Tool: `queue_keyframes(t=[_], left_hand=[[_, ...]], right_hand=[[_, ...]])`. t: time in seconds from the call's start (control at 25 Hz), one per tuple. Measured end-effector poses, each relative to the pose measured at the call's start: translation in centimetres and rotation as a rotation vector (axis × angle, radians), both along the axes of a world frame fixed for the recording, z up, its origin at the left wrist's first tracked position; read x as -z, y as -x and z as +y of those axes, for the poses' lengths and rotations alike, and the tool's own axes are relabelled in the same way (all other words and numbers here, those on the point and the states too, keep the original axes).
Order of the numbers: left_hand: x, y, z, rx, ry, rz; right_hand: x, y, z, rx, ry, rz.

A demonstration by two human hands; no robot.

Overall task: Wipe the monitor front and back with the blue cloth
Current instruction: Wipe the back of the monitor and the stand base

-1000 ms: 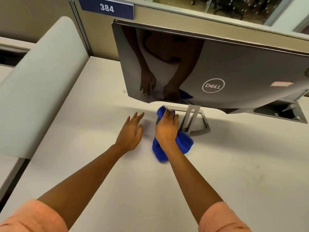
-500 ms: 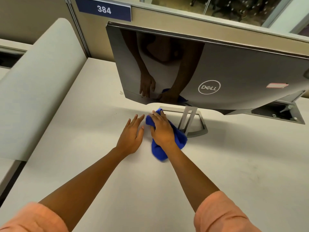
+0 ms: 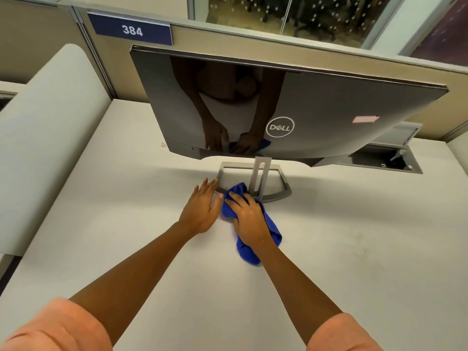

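The Dell monitor [image 3: 329, 115] stands on the white desk with its glossy grey back toward me; my arms are reflected in it. Its silver frame stand [image 3: 281, 191] rests on the desk below. The blue cloth [image 3: 271, 231] lies crumpled on the desk just in front of the stand's left part. My right hand [image 3: 249, 219] presses flat on the cloth, fingers spread and pointing up-left. My left hand [image 3: 202, 209] lies flat on the desk right beside it, fingertips touching the stand's left corner, holding nothing.
A white padded divider [image 3: 48, 138] borders the desk [image 3: 354, 262] on the left. A beige partition [image 3: 228, 41] with a blue "384" sign [image 3: 131, 30] runs behind the monitor. An open cable hatch [image 3: 387, 160] is set in the desk at the right rear.
My right hand slid the cloth left from the stand, then back toward me and right again. The left hand stayed flat beside it. My view moved back a little.
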State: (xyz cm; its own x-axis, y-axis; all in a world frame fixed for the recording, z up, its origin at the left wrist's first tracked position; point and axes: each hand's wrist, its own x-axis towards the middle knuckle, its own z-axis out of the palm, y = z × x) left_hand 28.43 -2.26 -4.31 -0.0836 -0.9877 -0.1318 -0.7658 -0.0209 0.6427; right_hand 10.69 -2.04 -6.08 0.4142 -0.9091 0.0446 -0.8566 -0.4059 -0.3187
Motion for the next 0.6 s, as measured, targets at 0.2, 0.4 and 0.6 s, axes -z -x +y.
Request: queue_keyframes(t=[0.2,0.4,0.6], left_hand=[[0.3,1.4,0.2,0.13,-0.053,-0.133],[0.5,1.7,0.0,0.178,-0.063,-0.332],[0.0,1.7,-0.7,0.207,-0.04,-0.427]], right_hand=[[-0.3,1.3,3.1,0.18,-0.012,-0.095],[-2.8,1.6,2.1,0.593,0.176,-0.459],[-1.9,0.9,0.0,0.786,-0.07,-0.44]])
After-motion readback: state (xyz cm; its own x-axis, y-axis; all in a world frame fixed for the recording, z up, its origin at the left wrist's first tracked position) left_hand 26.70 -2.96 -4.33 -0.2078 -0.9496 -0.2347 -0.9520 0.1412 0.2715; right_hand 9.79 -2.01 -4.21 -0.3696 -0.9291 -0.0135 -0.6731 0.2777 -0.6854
